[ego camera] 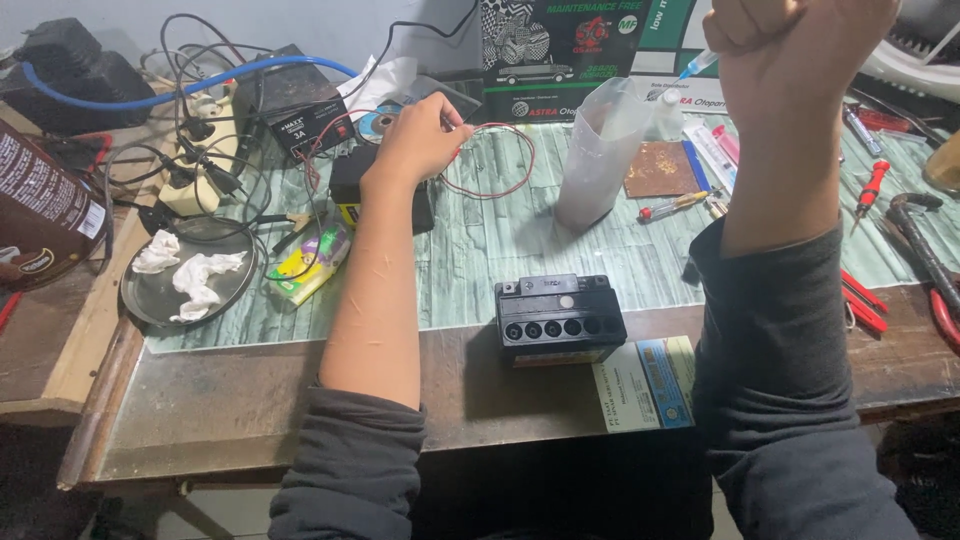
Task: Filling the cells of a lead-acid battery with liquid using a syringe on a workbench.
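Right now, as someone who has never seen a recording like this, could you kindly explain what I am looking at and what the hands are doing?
There is no machine here: a person works with two bare hands, and the single picture comes from a camera worn on their head, looking down at a cluttered workbench. The left hand reaches forward and pinches a thin red wire beside a small black charger box. The right hand is raised in a fist, gripping what looks like a syringe. In front of the person sits a small black battery with a row of round openings. Around it lie a clear plastic bag, a metal plate with crumpled tissue, screwdrivers and red-handled pliers.
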